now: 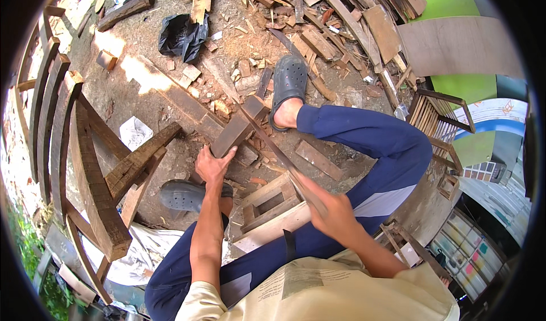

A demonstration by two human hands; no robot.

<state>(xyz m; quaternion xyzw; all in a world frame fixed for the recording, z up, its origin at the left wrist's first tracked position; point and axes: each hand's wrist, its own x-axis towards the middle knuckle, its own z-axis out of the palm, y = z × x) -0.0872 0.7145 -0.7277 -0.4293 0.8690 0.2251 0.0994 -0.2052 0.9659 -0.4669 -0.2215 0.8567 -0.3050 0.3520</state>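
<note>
My left hand [212, 163] presses on the near end of a dark brown wooden block [234, 132], thumb on top and fingers down its side. Under the block lies a longer timber [211, 126] on the ground. A long, tapering, rust-brown blade, apparently a handsaw [278, 153], crosses the block near its far end. My right hand [334, 216] is closed around its handle end, slightly blurred; the handle is mostly hidden and no teeth can be made out. My grey clogs [290, 81] stand on either side of the block.
Left stands a wooden frame with curved slats [60, 105]. A light wooden frame [272, 204] lies by my legs. Another long dark blade [289, 45] rests near my right foot. Around are a black plastic bag [183, 36], offcuts, stacked planks [384, 34] and a slatted wooden piece [432, 113].
</note>
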